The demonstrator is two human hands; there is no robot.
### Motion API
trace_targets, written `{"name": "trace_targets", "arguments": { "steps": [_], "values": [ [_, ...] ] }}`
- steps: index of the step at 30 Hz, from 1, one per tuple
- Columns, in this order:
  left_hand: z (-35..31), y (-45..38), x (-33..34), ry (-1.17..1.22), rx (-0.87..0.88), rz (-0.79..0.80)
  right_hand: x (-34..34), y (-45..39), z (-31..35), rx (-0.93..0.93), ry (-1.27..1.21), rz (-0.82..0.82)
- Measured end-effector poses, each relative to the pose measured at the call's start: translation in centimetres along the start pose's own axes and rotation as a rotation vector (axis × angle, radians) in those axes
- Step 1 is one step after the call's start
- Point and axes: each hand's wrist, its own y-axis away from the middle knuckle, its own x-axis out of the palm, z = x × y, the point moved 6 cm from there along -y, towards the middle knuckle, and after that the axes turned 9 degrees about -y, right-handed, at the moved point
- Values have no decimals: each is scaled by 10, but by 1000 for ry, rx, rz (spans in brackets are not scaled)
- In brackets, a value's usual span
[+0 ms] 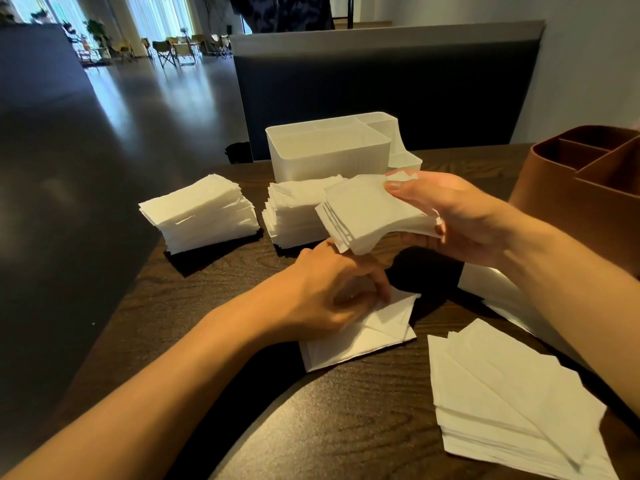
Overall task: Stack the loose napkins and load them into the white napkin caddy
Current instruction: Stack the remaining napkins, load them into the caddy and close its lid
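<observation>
My right hand [450, 220] grips a small bundle of white napkins [367, 213], held in the air above the table. Below it my left hand [332, 292] has its fingers curled on a loose napkin [374, 337] lying flat on the dark wooden table. The white napkin caddy [325, 150] stands at the back of the table, its big compartment showing no napkins. Two tall napkin stacks sit in front of it: one at the left [201, 216], one at the centre [294, 209], partly hidden by the held bundle.
A fanned pile of loose napkins [512, 400] lies at the near right. More napkins [498, 292] show under my right forearm. A brown divided caddy [595, 181] stands at the right edge. A dark chair back [381, 91] rises behind the table. The table's left edge runs diagonally.
</observation>
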Motion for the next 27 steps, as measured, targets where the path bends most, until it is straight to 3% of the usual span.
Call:
{"name": "trace_targets", "arguments": {
  "steps": [4, 9, 19, 22, 27],
  "values": [
    [3, 3, 0, -78, -62, 10, -1, -2, -2, 6, 19, -9],
    [8, 2, -12, -109, -118, -117, -1, -2, -1, 7, 3, -5],
    [21, 7, -13, -139, -267, 15, 1, -3, -1, -2, 22, 8],
    [21, 10, -21, -13, -267, -42, 1, -2, -1, -6, 7, 16],
    [30, 11, -28, 516, -390, -102, 0, -1, 2, -20, -15, 30]
  ]
}}
